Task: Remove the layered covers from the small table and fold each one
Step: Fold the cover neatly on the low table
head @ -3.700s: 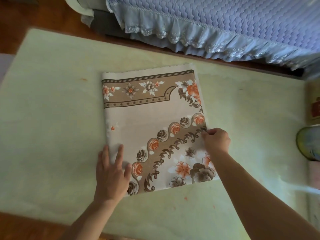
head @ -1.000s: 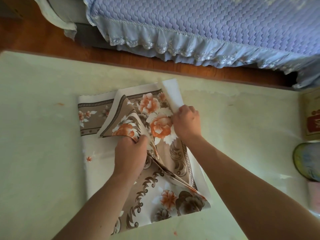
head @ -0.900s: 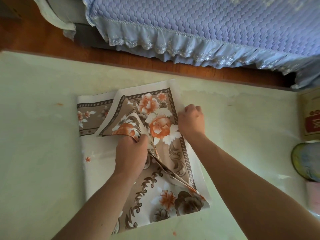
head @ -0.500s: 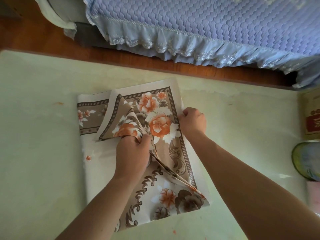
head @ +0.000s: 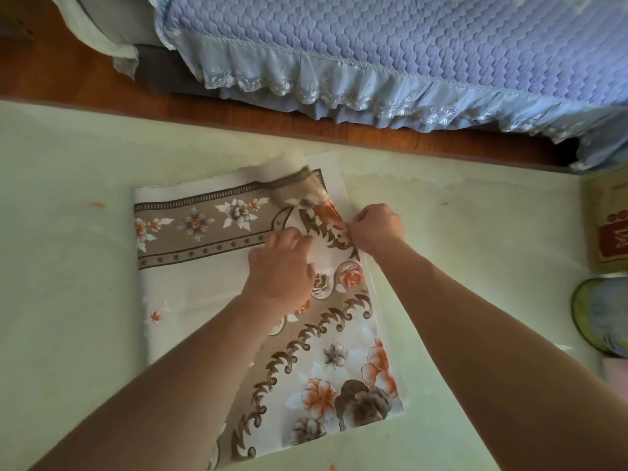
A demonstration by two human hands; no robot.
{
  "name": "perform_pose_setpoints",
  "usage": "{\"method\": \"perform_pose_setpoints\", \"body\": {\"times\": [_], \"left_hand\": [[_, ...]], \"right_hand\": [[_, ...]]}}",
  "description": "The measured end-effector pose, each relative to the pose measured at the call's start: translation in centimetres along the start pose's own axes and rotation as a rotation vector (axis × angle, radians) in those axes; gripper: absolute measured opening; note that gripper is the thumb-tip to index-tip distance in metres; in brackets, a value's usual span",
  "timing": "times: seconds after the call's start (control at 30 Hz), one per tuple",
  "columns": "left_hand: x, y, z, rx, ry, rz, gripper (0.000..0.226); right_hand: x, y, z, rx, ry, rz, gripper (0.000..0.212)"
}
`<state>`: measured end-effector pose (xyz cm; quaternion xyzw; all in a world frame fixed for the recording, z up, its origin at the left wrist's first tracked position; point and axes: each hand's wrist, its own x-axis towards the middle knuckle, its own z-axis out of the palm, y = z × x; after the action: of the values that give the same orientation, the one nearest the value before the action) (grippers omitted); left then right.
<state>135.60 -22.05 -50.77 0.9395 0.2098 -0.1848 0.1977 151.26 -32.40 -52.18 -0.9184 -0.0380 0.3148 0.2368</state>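
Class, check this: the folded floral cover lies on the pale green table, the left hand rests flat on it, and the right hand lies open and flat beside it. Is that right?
One detail is wrong. In the head view the right hand is not open and flat: it is closed, pinching the right edge of the floral cover. The rest holds: the cover lies on the pale green table, and the left hand rests flat on it.

Pale green desk (head: 68, 300) fills the view, a few small orange specks on its surface. Flat on it lies the folded floral cover (head: 210, 287), cream and tan with orange blooms. At the right edge, a round patterned item (head: 601, 317) rests.
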Motion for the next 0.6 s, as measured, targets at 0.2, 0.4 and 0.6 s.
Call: {"method": "perform_pose_setpoints", "body": {"times": [0.2, 0.4, 0.6], "left_hand": [[0.1, -0.7, 0.0, 0.124, -0.088, 0.044, 0.082], [-0.3, 0.0, 0.2, 0.189, -0.078, 0.023, 0.09], [-0.5, 0.1, 0.8, 0.192, -0.049, 0.017, 0.092]], "right_hand": [[-0.6, 0.4, 0.0, 0.062, 0.016, -0.024, 0.012], [-4.0, 1.8, 1.5, -0.011, 0.075, -0.178, 0.027], [-5.4, 3.9, 2.7, -0.019, 0.122, -0.148, 0.023]]}}
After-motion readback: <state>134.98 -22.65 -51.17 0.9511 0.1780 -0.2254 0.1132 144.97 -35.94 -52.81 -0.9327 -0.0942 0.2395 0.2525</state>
